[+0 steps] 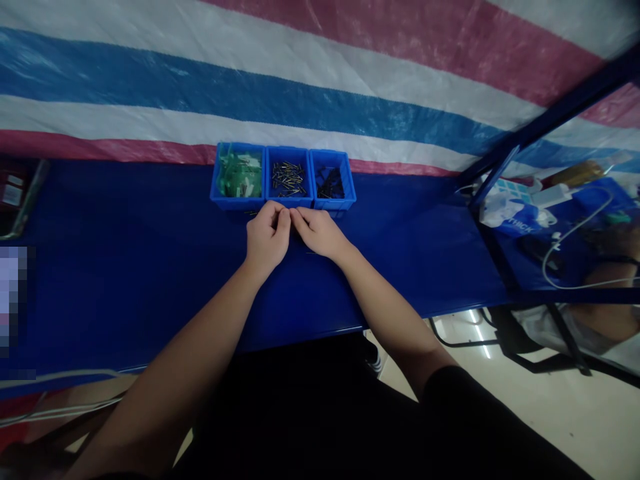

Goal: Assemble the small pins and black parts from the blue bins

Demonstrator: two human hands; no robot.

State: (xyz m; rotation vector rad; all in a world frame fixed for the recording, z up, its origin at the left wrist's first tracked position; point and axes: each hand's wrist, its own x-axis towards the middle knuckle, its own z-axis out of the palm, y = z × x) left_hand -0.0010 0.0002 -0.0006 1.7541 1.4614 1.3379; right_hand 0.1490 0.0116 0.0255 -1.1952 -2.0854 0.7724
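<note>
Left hand (268,238) and right hand (318,232) meet fingertip to fingertip just near of the middle bin (289,179) of 3 on the table (125,267); each grip pinched together, contents hidden.

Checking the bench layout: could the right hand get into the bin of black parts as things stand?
Probably yes. The right hand rests just in front of the bin of black parts, whose top is open, and nothing stands between them.

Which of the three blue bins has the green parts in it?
The leftmost bin: it holds green parts, while the middle bin holds thin metallic pins and the right bin black pieces.
</note>
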